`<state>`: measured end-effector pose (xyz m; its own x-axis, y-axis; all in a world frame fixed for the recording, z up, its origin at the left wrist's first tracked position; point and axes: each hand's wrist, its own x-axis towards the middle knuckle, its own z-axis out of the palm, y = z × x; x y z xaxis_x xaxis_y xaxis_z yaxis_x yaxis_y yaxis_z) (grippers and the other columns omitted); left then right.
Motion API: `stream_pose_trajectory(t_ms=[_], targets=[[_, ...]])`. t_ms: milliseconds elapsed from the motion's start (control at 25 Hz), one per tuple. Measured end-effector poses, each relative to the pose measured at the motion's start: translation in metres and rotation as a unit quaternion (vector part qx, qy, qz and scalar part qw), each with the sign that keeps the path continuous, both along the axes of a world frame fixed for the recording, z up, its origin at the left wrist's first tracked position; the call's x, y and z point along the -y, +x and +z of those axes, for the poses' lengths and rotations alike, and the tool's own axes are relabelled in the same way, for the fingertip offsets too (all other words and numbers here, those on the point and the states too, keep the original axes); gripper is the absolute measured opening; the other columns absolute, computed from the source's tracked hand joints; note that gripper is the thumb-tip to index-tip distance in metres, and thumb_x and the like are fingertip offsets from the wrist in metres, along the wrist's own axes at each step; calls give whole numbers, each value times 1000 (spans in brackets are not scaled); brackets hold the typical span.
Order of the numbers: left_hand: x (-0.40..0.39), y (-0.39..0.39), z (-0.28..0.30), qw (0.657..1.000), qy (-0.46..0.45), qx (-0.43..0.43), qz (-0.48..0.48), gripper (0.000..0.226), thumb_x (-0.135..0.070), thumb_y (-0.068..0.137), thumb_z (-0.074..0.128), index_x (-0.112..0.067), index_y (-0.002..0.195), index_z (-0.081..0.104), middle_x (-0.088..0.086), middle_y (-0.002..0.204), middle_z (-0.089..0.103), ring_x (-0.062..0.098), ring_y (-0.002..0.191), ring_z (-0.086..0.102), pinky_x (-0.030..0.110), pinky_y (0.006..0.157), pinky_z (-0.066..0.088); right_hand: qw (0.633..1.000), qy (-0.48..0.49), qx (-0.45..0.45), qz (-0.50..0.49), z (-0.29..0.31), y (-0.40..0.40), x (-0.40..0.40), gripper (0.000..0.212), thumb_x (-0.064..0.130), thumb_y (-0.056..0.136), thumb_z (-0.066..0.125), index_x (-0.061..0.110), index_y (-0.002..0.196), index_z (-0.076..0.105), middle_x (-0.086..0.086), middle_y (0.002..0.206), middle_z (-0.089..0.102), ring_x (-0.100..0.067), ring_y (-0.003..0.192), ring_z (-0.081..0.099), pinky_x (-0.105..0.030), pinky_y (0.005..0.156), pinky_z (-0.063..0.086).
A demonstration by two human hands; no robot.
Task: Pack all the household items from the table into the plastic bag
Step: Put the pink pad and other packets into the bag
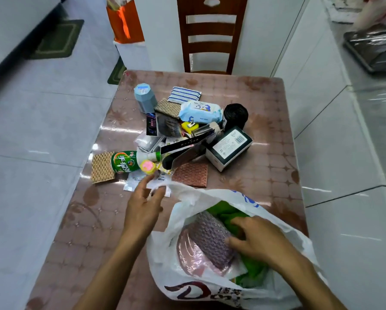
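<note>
Our left hand [145, 199] pinches the white plastic bag [212, 289]'s rim, holding its mouth wide. Our right hand [255, 239] reaches inside, fingers curled on a purple textured pad [212, 238] lying over green cloth [254, 269]. Beyond the left grip, a green bottle [125, 162], wet wipes [200, 111] and a dark box [229, 147] crowd the counter [274, 130]; bare surface lies left of it.

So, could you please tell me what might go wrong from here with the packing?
1. The left hand pinches only the plastic bag's rim; if it slips, the mouth may close over the right hand.
2. The pile is loosely stacked, so pulling one item could topple others.
3. The green bottle lies on its side and might roll.
</note>
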<state>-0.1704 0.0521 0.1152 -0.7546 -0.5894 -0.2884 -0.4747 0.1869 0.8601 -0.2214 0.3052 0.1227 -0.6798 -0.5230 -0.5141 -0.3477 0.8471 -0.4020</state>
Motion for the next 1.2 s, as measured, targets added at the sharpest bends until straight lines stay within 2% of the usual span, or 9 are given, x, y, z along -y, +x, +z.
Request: stream_pose_trajectory(t_ms=[160, 280, 400, 480, 640, 840, 920, 1000, 1200], targets=[[2, -44, 7, 969, -220, -79, -86, 42, -33, 72, 64, -24, 113, 61, -3, 113, 59, 21, 106, 54, 34, 81, 44, 974, -60, -196, -96, 5, 7, 2, 21, 44, 86, 57, 27, 91, 67, 4, 81, 72, -18, 72, 66, -34, 62, 53], [7, -108, -10, 908, -348, 73, -223, 46, -41, 67, 69, -31, 112, 66, 8, 144, 41, 32, 136, 32, 49, 107, 27, 968, -148, -167, -111, 18, 14, -4, 28, 51, 83, 48, 30, 87, 65, 13, 78, 70, -7, 68, 63, -33, 63, 53], [17, -136, -24, 880, -218, 256, -335, 43, -38, 65, 74, -19, 103, 70, 12, 121, 60, 30, 108, 59, 39, 85, 50, 971, -173, -133, -96, 17, 24, -8, 31, 52, 82, 44, 31, 91, 65, 16, 82, 70, -4, 71, 62, -31, 65, 53], [20, -133, -22, 898, -126, 239, -347, 48, -36, 66, 79, -10, 104, 64, 10, 109, 67, 25, 91, 65, 37, 73, 53, 971, -173, -125, -106, 11, 27, -12, 20, 46, 84, 53, 32, 91, 65, 16, 81, 70, -3, 70, 61, -28, 65, 52], [37, -97, 37, 943, -30, 114, -310, 76, -43, 72, 81, -21, 137, 51, -8, 128, 54, 14, 109, 55, 29, 88, 43, 950, -230, -96, -186, 16, 24, -23, 8, 27, 82, 69, 34, 86, 69, 18, 75, 70, -5, 67, 64, -24, 61, 52], [18, -26, 100, 971, 11, -172, -165, 30, -4, 88, 65, -25, 109, 72, -17, 83, 73, -1, 64, 60, 20, 60, 51, 780, -502, 128, -352, 49, -1, 6, 44, 21, 81, 75, 27, 121, 59, 6, 110, 72, -16, 101, 68, -32, 84, 56], [-27, -10, 95, 963, 16, -182, -200, 32, 5, 84, 68, -23, 98, 73, -14, 79, 74, -2, 55, 57, 16, 53, 47, 672, -588, 250, -375, 57, -11, 29, 51, 13, 78, 74, 14, 126, 58, -6, 121, 69, -23, 110, 66, -41, 92, 53], [-61, 7, 78, 967, 53, -154, -198, 32, -2, 80, 76, -20, 104, 64, -8, 91, 73, 2, 69, 66, 23, 62, 54, 626, -584, 271, -440, 53, -15, 40, 35, 7, 75, 74, 6, 110, 69, -19, 112, 71, -35, 102, 69, -53, 92, 52], [-44, 45, 27, 926, -368, -34, -77, 82, -40, 68, 80, -16, 138, 42, 10, 139, 49, 31, 126, 46, 48, 101, 37, 757, -507, 136, -388, 40, -9, -32, 29, -2, 73, 74, 11, 99, 73, -8, 97, 77, -23, 92, 72, -39, 84, 57]])
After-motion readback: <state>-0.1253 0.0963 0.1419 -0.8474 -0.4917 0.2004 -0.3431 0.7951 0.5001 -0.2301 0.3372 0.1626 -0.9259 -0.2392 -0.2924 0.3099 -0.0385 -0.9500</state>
